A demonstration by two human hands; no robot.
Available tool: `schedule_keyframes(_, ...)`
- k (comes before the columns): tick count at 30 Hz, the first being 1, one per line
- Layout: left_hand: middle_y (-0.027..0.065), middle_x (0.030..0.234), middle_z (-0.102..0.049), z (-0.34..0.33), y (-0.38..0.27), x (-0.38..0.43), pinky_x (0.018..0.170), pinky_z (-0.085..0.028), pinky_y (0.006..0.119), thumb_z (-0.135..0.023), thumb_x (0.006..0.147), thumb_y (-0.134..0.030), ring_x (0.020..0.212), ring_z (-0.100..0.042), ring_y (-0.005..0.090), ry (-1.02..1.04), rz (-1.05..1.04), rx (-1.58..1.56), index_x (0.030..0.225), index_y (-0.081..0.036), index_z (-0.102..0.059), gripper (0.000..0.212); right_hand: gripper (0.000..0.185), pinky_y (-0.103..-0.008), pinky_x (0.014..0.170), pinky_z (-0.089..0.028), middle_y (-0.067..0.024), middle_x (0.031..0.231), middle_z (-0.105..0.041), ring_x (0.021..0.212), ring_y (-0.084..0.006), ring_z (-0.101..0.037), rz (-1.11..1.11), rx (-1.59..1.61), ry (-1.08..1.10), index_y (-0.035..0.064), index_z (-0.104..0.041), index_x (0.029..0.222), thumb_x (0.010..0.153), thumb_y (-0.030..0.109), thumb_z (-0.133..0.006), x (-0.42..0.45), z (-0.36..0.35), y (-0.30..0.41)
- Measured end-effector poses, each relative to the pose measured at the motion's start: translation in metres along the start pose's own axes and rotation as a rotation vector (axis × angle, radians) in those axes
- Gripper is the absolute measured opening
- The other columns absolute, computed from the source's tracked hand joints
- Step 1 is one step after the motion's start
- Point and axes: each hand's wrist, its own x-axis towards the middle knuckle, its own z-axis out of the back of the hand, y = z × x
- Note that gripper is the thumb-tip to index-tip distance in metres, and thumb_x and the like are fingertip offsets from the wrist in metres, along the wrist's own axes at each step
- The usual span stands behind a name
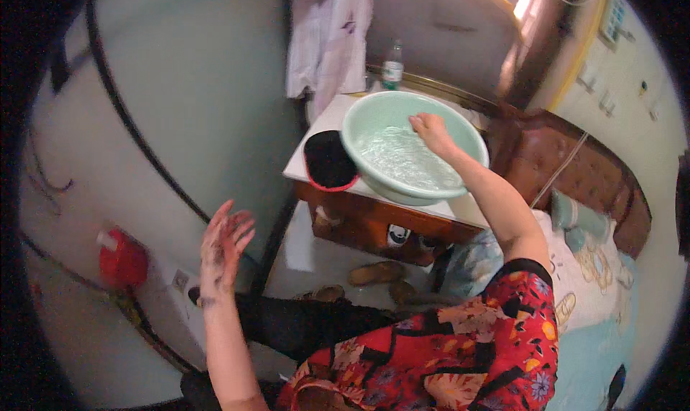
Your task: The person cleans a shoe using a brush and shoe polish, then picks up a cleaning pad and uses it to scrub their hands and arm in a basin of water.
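Note:
A pale green plastic basin (pixel 415 193) with rippling water (pixel 399 152) in it rests on a white-topped wooden cabinet (pixel 315 166). My right hand (pixel 431 133) is inside the basin's outline, over the water near the far side. Its fingers are bunched and partly hidden, so whether they hold anything cannot be told. Off to the left, my left hand (pixel 223 246) is raised with palm turned up and fingers apart, holding nothing. Dark smudges mark its palm and wrist. A black pad with red edging (pixel 330 160) lies beside the basin.
Behind the basin stands a clear bottle with green at its base (pixel 393 69), near a hanging light cloth (pixel 329 39). A brown padded headboard (pixel 582 174) and bed are at right. Slippers (pixel 377 273) lie on the floor. A blurred red object (pixel 123 257) is at left.

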Motion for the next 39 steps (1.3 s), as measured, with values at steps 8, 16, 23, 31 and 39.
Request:
schedule_keyframes(8, 0.0112, 0.124, -0.056, 0.007, 0.002, -0.005, 0.097, -0.037, 0.04, -0.055, 0.091, -0.042, 0.115, -0.05, 0.023, -0.098, -0.037, -0.009, 0.131, -0.009, -0.046, 0.053, 0.034, -0.0406, 0.081, -0.05, -0.0202, 0.103, -0.062, 0.095, -0.0334, -0.058, 0.223, -0.448, 0.591, 0.006, -0.064, 0.11, 0.078, 0.002, -0.053, 0.007, 0.03, -0.033)
schedule_keyframes(16, 0.0113, 0.121, -0.057, 0.054, -0.017, -0.049, 0.092, -0.044, 0.038, -0.054, 0.09, -0.048, 0.109, -0.055, 0.0226, -0.175, -0.104, -0.021, 0.131, -0.006, -0.046, 0.059, 0.027, -0.0239, 0.064, -0.045, -0.0025, 0.082, -0.062, 0.072, -0.0111, -0.056, 0.406, 0.402, 0.354, -0.0005, -0.061, 0.103, 0.078, 0.01, -0.064, -0.034, -0.008, 0.232)
schedule_keyframes(23, 0.009, 0.127, -0.051, 0.1, -0.046, -0.139, 0.095, -0.044, 0.043, -0.051, 0.088, -0.054, 0.114, -0.051, 0.0223, -0.086, -0.154, -0.092, 0.133, -0.008, -0.043, 0.065, 0.025, -0.0291, 0.062, -0.044, -0.0075, 0.078, -0.057, 0.069, -0.0173, -0.053, 0.826, 0.817, 0.622, 0.0049, -0.069, 0.092, 0.072, 0.02, -0.071, -0.142, -0.18, 0.406)
schedule_keyframes(31, 0.0051, 0.106, -0.061, 0.194, -0.062, -0.246, 0.076, -0.052, 0.024, -0.068, 0.081, -0.012, 0.092, -0.062, 0.0122, -0.607, -0.223, 0.112, 0.117, -0.002, -0.054, 0.04, 0.025, -0.0257, 0.071, -0.05, -0.0083, 0.091, -0.065, 0.081, -0.0133, -0.062, 0.212, 1.377, 1.417, -0.0058, -0.059, 0.106, 0.084, 0.005, -0.065, -0.247, -0.324, 0.504)
schedule_keyframes(39, 0.0062, 0.099, -0.064, 0.244, -0.056, -0.277, 0.071, -0.05, 0.026, -0.065, 0.082, -0.017, 0.082, -0.061, 0.0137, -0.667, -0.165, 0.013, 0.119, -0.001, -0.054, 0.042, 0.028, -0.0379, 0.084, -0.051, -0.0133, 0.101, -0.063, 0.092, -0.0252, -0.064, -0.425, 1.605, 1.887, -0.0067, -0.054, 0.111, 0.091, 0.013, -0.053, -0.275, -0.375, 0.528)
